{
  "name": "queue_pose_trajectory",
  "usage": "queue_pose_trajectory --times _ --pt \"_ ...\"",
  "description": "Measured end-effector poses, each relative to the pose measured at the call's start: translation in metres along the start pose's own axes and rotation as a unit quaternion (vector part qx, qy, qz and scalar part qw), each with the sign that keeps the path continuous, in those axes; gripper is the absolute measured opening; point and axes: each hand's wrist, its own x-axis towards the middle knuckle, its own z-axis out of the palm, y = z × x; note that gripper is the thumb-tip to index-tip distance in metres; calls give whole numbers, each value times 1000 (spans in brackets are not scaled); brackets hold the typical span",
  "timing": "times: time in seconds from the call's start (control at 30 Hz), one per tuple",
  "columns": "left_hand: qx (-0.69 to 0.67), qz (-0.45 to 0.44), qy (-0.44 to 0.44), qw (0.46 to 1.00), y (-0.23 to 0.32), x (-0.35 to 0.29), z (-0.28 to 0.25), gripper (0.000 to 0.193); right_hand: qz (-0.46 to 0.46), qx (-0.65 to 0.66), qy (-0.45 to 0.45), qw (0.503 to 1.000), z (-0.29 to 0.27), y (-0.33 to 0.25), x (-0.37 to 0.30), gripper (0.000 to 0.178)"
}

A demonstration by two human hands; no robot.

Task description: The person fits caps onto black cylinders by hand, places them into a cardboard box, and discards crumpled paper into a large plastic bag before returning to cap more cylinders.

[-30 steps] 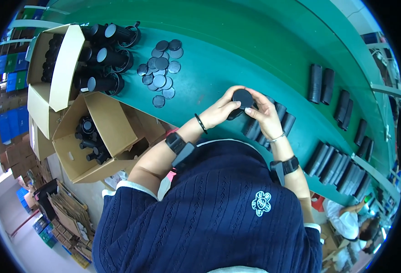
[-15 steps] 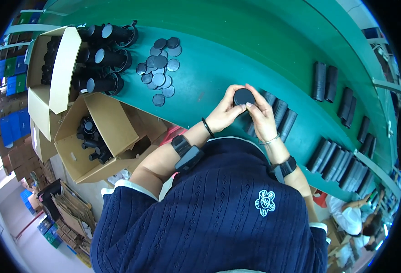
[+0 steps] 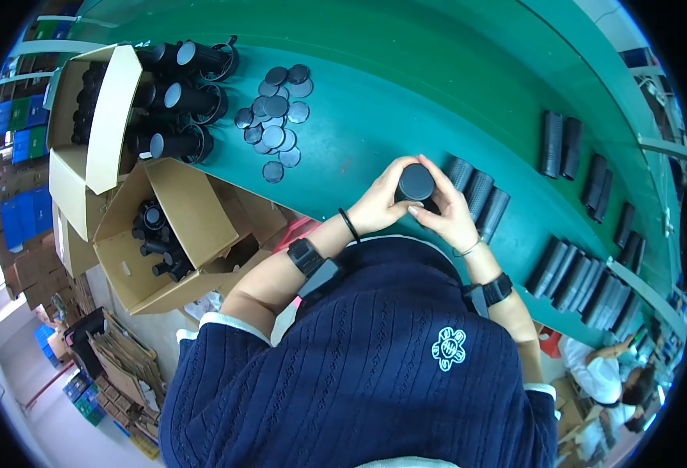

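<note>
Both hands are closed around a black cylinder (image 3: 427, 204) topped by a round black cap (image 3: 416, 182). My left hand (image 3: 382, 196) wraps its left side, and my right hand (image 3: 451, 212) grips it from the right, thumbs meeting at the near side. Most of the cylinder is hidden beneath the cap and between my fingers. Just right of my right hand, several ribbed black tubes (image 3: 478, 193) lie side by side on the green table. Loose round black discs (image 3: 273, 136) are scattered to the left, farther from me.
Black cylinders with ring-shaped ends (image 3: 186, 97) lie at the far left beside an open cardboard box (image 3: 113, 117). Another open box (image 3: 195, 214) with black parts stands nearer. More black tubes (image 3: 569, 273) line the right of the green table (image 3: 343, 117). A person (image 3: 593, 366) is at lower right.
Both hands have come slightly toward me with the capped cylinder, and their fingers now sit lower around its sides. More of the dark body shows below the cap.
</note>
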Motion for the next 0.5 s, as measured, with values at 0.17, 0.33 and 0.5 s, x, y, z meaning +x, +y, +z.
queue_pose_trajectory --times 0.17,0.33,0.5 --pt "43 17 28 999 3 -1 1 65 -55 -217 45 974 -2 5 3 75" --pt "41 23 14 999 -1 0 -6 69 -57 -227 6 972 -7 7 8 88" --pt "-1 -2 -28 1000 1 6 -9 68 -54 -110 -29 992 -13 7 0 109"
